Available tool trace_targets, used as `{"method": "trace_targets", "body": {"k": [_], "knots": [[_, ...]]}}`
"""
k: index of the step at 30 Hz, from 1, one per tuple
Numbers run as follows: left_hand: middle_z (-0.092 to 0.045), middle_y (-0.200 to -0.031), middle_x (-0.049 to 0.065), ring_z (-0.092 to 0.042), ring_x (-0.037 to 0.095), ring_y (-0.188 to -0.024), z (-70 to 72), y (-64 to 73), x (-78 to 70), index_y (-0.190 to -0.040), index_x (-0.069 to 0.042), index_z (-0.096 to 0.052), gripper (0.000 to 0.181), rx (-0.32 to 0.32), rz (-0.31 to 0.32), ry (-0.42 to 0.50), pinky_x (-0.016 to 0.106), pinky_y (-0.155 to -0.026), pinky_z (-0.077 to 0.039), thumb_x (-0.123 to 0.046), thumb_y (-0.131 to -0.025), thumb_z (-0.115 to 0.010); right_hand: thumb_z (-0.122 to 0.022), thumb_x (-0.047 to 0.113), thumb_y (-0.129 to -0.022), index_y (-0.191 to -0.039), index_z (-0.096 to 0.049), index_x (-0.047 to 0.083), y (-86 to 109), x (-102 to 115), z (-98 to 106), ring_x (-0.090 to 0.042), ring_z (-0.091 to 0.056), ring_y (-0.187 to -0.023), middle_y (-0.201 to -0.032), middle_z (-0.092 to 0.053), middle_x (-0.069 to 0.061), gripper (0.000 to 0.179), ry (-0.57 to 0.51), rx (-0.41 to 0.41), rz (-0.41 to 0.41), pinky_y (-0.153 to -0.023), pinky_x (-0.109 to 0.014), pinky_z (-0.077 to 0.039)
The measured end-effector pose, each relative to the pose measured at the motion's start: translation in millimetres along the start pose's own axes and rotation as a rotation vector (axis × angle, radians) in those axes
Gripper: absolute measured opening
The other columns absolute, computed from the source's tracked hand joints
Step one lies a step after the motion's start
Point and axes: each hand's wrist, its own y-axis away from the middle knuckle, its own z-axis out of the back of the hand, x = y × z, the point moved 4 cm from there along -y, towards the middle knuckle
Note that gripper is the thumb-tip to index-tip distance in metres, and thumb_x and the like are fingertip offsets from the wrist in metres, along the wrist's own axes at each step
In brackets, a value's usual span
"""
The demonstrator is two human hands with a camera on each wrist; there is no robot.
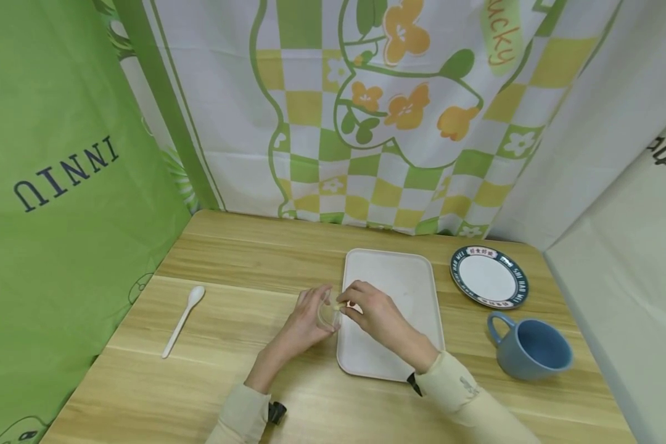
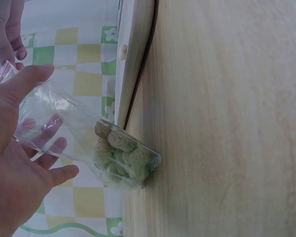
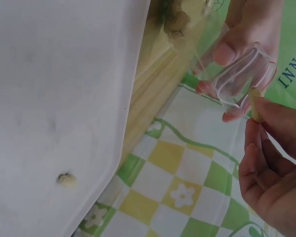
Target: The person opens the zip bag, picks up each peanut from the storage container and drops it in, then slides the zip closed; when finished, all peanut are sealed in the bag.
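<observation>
My left hand (image 1: 302, 320) grips a clear plastic zip bag (image 2: 56, 106) near its mouth, thumb on one side and fingers on the other. Several unshelled peanuts (image 2: 122, 157) lie in the bag's lower end, which hangs down to the wooden table beside the tray. With thumb and fingertips my right hand (image 1: 374, 311) pinches a single peanut (image 3: 256, 104) at the bag's mouth. Another peanut (image 3: 67, 179) lies on the pale rectangular tray (image 1: 377, 268); in the head view my right hand is above this tray.
A white spoon (image 1: 182, 320) lies on the left of the wooden table (image 1: 233, 246). To the right of the tray are a plate (image 1: 487, 277) with a dark patterned rim and a blue mug (image 1: 533, 348). Curtains hang behind and at both sides.
</observation>
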Motion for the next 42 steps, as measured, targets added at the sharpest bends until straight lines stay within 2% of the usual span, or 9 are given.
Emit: {"method": "trace_targets", "body": {"k": [7, 13, 17, 21, 27, 30, 36, 42], "knots": [[-0.053, -0.116, 0.009, -0.044, 0.028, -0.115, -0.3, -0.3, 1.1, -0.138, -0.003, -0.039, 0.077, -0.010, 0.000, -0.001, 0.042, -0.090, -0.050, -0.014, -0.075, -0.080, -0.080, 0.000, -0.074, -0.091, -0.072, 0.006, -1.7, 4, -8, -0.012, -0.061, -0.078, -0.087, -0.063, 0.000, 0.020, 0.030, 0.014, 0.010, -0.065, -0.021, -0.053], [-0.054, -0.117, 0.008, -0.043, 0.028, -0.116, -0.9, -0.1, 1.1, -0.139, -0.004, -0.038, 0.078, -0.002, 0.005, -0.004, 0.041, -0.090, -0.050, -0.014, -0.075, -0.081, -0.077, 0.000, -0.078, -0.096, -0.071, 0.003, -4.1, 3, -8, -0.015, -0.062, -0.080, -0.091, -0.064, -0.003, 0.019, 0.027, 0.051, 0.018, -0.068, -0.021, -0.053], [-0.056, -0.115, 0.008, -0.043, 0.028, -0.117, -1.5, 0.3, -0.2, -0.140, -0.003, -0.037, 0.081, 0.004, 0.007, -0.008, 0.042, -0.093, -0.049, -0.012, -0.073, -0.082, -0.075, 0.001, -0.081, -0.096, -0.071, 0.004, -7.3, -8, 6, -0.015, -0.062, -0.078, -0.092, -0.065, -0.003, 0.016, 0.027, 0.027, -0.063, -0.065, -0.024, -0.053], [-0.057, -0.114, 0.010, -0.042, 0.029, -0.118, -0.9, 0.6, -0.3, -0.140, -0.002, -0.036, 0.083, -0.004, 0.004, -0.006, 0.042, -0.095, -0.048, -0.008, -0.072, -0.082, -0.072, 0.003, -0.084, -0.096, -0.072, 0.006, -6.4, -30, 18, -0.015, -0.063, -0.078, -0.091, -0.066, -0.002, 0.012, 0.031, 0.014, -0.173, -0.062, -0.026, -0.052], [-0.056, -0.113, 0.010, -0.043, 0.028, -0.117, -1.0, 3.3, -0.8, -0.140, -0.001, -0.035, 0.085, -0.005, 0.004, 0.010, 0.043, -0.095, -0.048, -0.007, -0.070, -0.082, -0.067, 0.003, -0.087, -0.098, -0.072, 0.004, 8.8, -77, 14, -0.019, -0.063, -0.078, -0.089, -0.065, -0.005, 0.012, 0.086, 0.121, -0.397, -0.061, -0.032, -0.052], [-0.056, -0.114, 0.009, -0.043, 0.027, -0.116, -0.6, 4.1, -0.7, -0.140, -0.002, -0.035, 0.084, -0.005, 0.004, 0.004, 0.042, -0.094, -0.049, -0.008, -0.070, -0.082, -0.067, 0.001, -0.086, -0.099, -0.072, 0.002, 15.8, -94, 11, -0.022, -0.062, -0.079, -0.089, -0.064, -0.008, 0.014, 0.111, 0.191, -0.477, -0.063, -0.036, -0.053], [-0.056, -0.115, 0.010, -0.042, 0.028, -0.118, -0.4, 4.2, 0.1, -0.140, -0.002, -0.035, 0.084, -0.003, 0.008, 0.004, 0.042, -0.094, -0.049, -0.007, -0.070, -0.082, -0.068, 0.002, -0.085, -0.102, -0.071, 0.000, 25.5, -112, 1, -0.027, -0.061, -0.081, -0.090, -0.064, -0.015, 0.017, 0.116, 0.333, -0.572, -0.068, -0.042, -0.052], [-0.054, -0.115, 0.009, -0.041, 0.028, -0.119, -1.9, 4.1, 0.5, -0.140, -0.003, -0.035, 0.082, 0.013, 0.028, 0.003, 0.042, -0.096, -0.048, -0.009, -0.073, -0.082, -0.066, 0.005, -0.086, -0.102, -0.071, 0.001, 28.9, -120, -8, -0.022, -0.058, -0.077, -0.085, -0.063, -0.009, 0.017, 0.105, 0.380, -0.603, -0.066, -0.039, -0.050]]}}
